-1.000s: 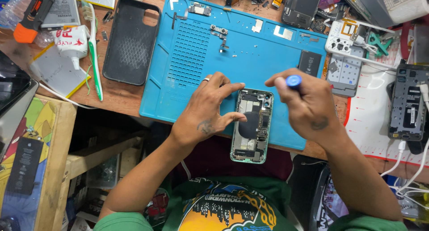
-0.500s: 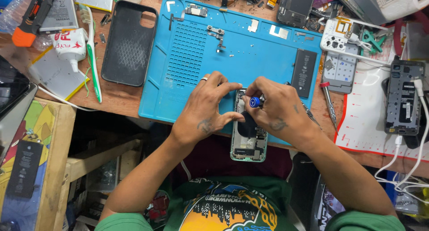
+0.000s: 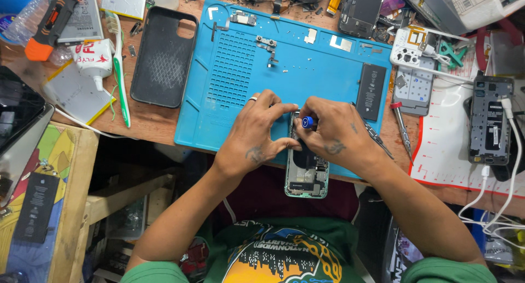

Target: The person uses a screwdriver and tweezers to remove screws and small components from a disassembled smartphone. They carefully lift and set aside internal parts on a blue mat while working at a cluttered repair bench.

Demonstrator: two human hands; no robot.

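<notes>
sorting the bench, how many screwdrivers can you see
2: a blue-capped screwdriver in the right hand over the opened phone, and a red-tipped one right of the blue mat. Clutter may hide more.

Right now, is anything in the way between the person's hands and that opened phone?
Nothing visible. The left hand already rests against the opened phone on the blue mat, and the right hand holds a blue-capped screwdriver over the phone's upper end.

Blue mat (image 3: 328, 69); black phone case (image 3: 162, 56); blue-capped screwdriver (image 3: 308, 121).
</notes>
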